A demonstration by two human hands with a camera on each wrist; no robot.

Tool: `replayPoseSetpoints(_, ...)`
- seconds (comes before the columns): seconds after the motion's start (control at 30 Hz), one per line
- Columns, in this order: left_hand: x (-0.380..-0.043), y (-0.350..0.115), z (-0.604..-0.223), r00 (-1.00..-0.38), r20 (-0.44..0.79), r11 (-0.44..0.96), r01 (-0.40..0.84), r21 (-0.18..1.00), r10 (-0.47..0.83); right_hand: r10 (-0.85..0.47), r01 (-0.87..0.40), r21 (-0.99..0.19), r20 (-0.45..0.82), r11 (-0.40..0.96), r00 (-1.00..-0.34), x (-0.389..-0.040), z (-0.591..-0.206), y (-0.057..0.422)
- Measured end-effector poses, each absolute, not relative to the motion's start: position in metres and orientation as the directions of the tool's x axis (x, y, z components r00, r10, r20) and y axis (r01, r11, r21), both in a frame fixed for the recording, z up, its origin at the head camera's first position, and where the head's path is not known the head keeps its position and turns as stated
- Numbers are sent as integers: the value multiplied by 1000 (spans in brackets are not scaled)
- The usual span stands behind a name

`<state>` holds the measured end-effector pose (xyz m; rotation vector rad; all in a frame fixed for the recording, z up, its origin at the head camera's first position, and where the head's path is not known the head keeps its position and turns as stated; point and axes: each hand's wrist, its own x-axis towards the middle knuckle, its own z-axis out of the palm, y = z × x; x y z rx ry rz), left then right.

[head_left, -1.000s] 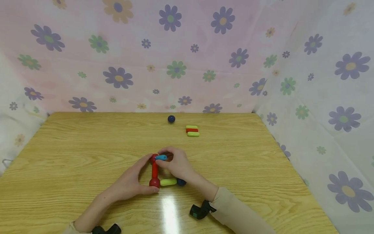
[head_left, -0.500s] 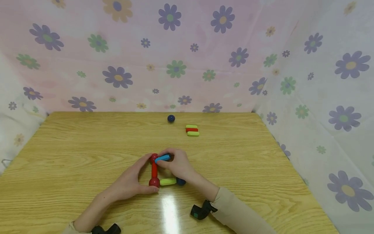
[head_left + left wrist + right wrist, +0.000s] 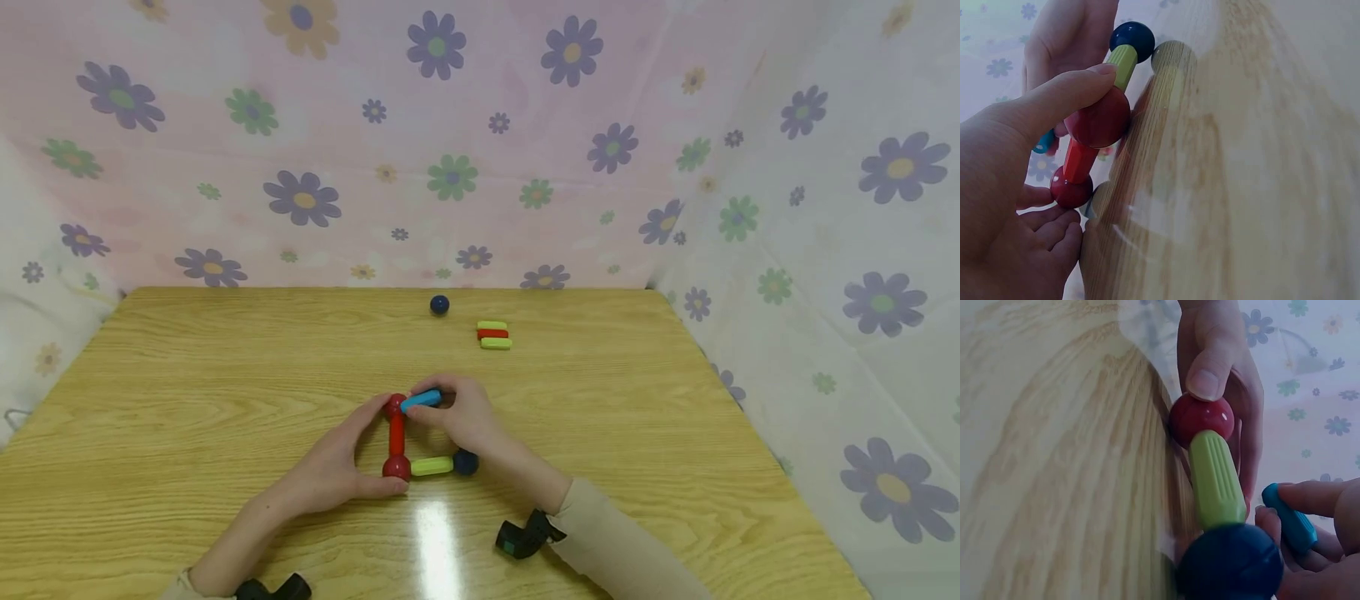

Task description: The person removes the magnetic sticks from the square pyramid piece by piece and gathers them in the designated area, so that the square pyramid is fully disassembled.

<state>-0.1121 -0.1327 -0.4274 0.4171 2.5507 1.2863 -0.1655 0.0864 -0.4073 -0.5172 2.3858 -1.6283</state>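
On the table stands a joined toy of balls and rods. A red rod (image 3: 397, 437) links a far red ball (image 3: 396, 406) and a near red ball (image 3: 397, 468); from the near one a yellow-green rod (image 3: 432, 466) runs right to a dark blue ball (image 3: 466, 462). My left hand (image 3: 330, 471) holds the two red balls between thumb and fingers, thumb on the near ball (image 3: 1100, 119). My right hand (image 3: 468, 417) pinches a blue rod (image 3: 422, 401) between thumb and fingers, its left end close to the far red ball. Whether they touch, I cannot tell.
Farther back on the wooden table (image 3: 225, 358) lie a loose dark blue ball (image 3: 439, 305) and two yellow-green rods (image 3: 496, 343) with a red rod (image 3: 492, 334) between them. A flowered cloth (image 3: 337, 150) hangs behind the table and along its sides.
The blue rod, earlier overlapping the far red ball, has turned in my right hand's fingers and shifted slightly right and up. My left hand and the joined toy keep their places.
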Motion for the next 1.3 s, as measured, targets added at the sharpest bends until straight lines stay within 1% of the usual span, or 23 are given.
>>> replayPoseSetpoints(0.27, -110, -134, -427, -925, -92, 582, 152, 799, 368, -410, -154, -946, 24, 286, -912, -167, -404, 98)
replayPoseSetpoints(0.47, -111, -132, -428, -928, -88, 587, 154, 795, 363, -381, -146, -945, 24, 294, -924, -169, -408, 107)
replayPoseSetpoints(0.8, -113, -131, -430, -930, -100, 590, 138, 796, 353, -336, -92, -960, -2, 265, -942, -172, -410, 123)
replayPoseSetpoints(1.13, -112, -131, -429, -930, -118, 602, 125, 789, 348, -215, -100, -944, 31, 314, -976, -182, -414, 140)
replayPoseSetpoints(1.3, -111, -131, -427, -928, -117, 609, 134, 782, 354, -189, -91, -949, 34, 302, -981, -189, -419, 148)
